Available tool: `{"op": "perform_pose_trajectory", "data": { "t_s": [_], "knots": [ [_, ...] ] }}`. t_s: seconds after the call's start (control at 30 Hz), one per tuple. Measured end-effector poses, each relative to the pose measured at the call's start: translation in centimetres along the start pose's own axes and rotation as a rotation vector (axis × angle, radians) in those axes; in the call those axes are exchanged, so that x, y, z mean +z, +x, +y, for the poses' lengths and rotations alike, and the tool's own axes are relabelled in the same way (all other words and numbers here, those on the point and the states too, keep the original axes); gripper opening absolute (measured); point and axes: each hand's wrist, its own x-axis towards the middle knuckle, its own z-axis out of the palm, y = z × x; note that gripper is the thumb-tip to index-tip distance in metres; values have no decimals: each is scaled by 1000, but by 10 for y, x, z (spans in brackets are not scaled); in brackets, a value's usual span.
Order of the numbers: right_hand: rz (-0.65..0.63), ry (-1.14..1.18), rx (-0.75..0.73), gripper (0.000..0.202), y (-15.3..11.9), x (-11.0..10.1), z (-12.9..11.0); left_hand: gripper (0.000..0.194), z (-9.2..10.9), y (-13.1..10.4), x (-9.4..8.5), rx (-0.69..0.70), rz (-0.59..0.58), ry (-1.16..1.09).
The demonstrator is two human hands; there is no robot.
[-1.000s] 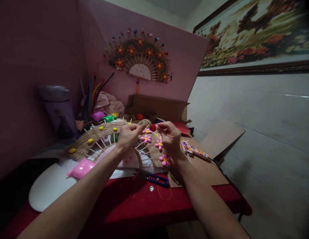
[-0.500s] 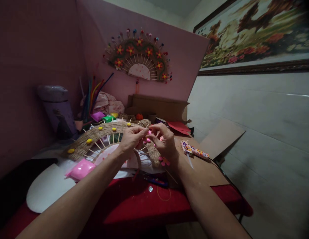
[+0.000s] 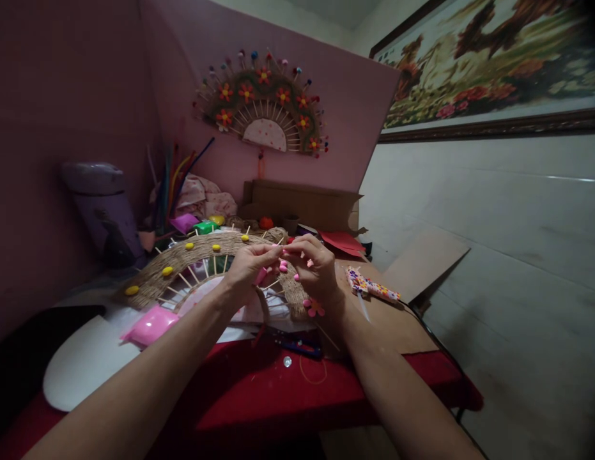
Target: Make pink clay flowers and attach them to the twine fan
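My left hand (image 3: 249, 268) and my right hand (image 3: 316, 265) meet fingertip to fingertip above a woven twine fan (image 3: 148, 281) with wooden sticks. Both pinch a small bit of pink modelling clay (image 3: 280, 250), mostly covered by the fingers. More pink shows inside my left palm. Small pink clay pieces (image 3: 283, 265) sit on the fan between the hands. Beside my right wrist is a pink clay flower (image 3: 314, 307) on the twine band. Yellow clay dots (image 3: 167, 271) run along the fan's left part.
A pink clay packet (image 3: 152, 326) lies at the fan's front left, near a white rounded board (image 3: 77, 364). Scissors (image 3: 297, 345) rest in front on red cloth (image 3: 220, 390). A glue gun (image 3: 371, 285) with patterned covering lies on cardboard at right. A finished fan (image 3: 263, 92) hangs behind.
My fingertips have come closer together around the pink clay, and my right fingers have closed more. The whole view has shifted slightly; the fan and tools stay in place.
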Motion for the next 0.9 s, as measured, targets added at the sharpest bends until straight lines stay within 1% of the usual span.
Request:
{"op": "perform_pose_trajectory", "data": {
  "t_s": [0.23, 0.37, 0.43, 0.63, 0.8, 0.9],
  "knots": [
    [-58, -32, -9, 11, 0, -1, 1, 28, 1, 1, -2, -8, 16, -9],
    [-51, -39, -45, 11, -1, -1, 2, 31, 0, 1, -3, 12, 14, 8],
    [-53, -56, -38, 13, -2, 0, 3, 32, 1, 1, -2, 20, 11, -2],
    [23, -107, 23, 23, -3, -1, 4, 32, 5, 0, 0, 50, 39, -37],
    [-66, -122, -24, 27, -4, 1, 6, 29, 3, 1, -1, 49, 62, -39],
    [-51, -132, -17, 30, -5, 1, 7, 30, 4, 1, 0, 55, 74, -54]
  ]
}}
